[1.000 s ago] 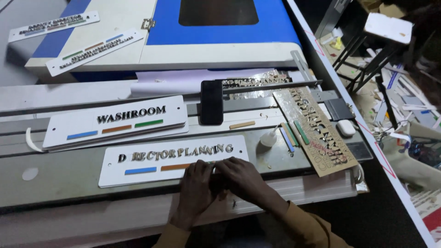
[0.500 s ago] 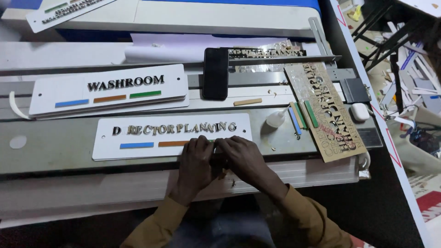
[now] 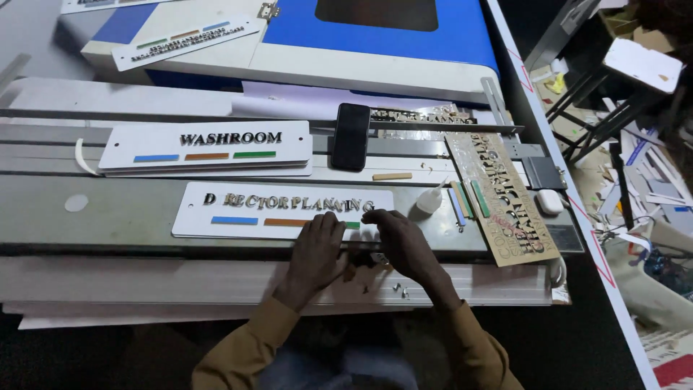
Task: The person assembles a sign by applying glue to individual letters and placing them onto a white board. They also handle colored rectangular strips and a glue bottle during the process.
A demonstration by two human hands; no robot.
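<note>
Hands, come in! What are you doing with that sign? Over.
Left hand and right hand both down at the white sign's right end. Fingers hide what they press. Glue bottle close by, apart. Over.

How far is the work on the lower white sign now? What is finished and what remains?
Done: the upper white sign carries all its letters and three colour strips. In hand: the left hand and right hand rest at the right end of the lower white sign. Left: a gap shows after its first letter.
</note>
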